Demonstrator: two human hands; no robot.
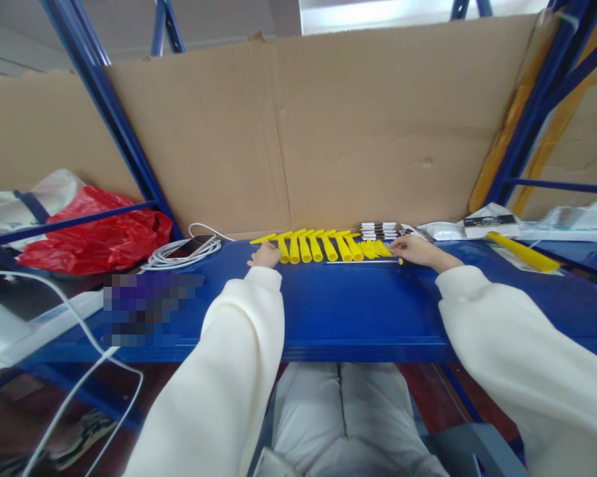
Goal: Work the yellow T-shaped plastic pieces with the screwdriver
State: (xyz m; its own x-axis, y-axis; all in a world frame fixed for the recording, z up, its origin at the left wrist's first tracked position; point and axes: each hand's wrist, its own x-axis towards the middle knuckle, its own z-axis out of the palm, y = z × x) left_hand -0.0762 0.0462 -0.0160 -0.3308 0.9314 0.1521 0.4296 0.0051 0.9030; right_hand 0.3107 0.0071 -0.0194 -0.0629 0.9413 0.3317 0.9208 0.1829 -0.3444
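Nearest the lens: white sleeves (233, 351), reaching fwd past pale trousers (340, 411) to far side of blue shelf (362, 305). Along back edge, near cardboard panel (402, 126): row of yellow tubes (317, 252), lying approx. side by side, open ends toward camera. Just R of row: small yellow pieces (376, 249) in a loose heap, w/ black-and-white stack (378, 230) behind. In front of both: thin rod (362, 262) w/ yellow end, lying crosswise.

L hand (265, 255) at L end of row, beside or touching first tube; fingers curled, too small to make out if gripping. R hand (412, 250) at R edge of heap; fingertips bunched close together, unclear whether pinching a piece or merely resting.

Risks, prob.: rolling or skewing of tubes from a sideways bump of L hand, esp. given round bodies. Poss. scatter of small pieces from a careless brush of R fingertips. Also poss.: rod knocked toward front edge by a low R wrist. Coiled white cable (183, 258) off to L: slight chance of snagging on L cuff during a wide swing.
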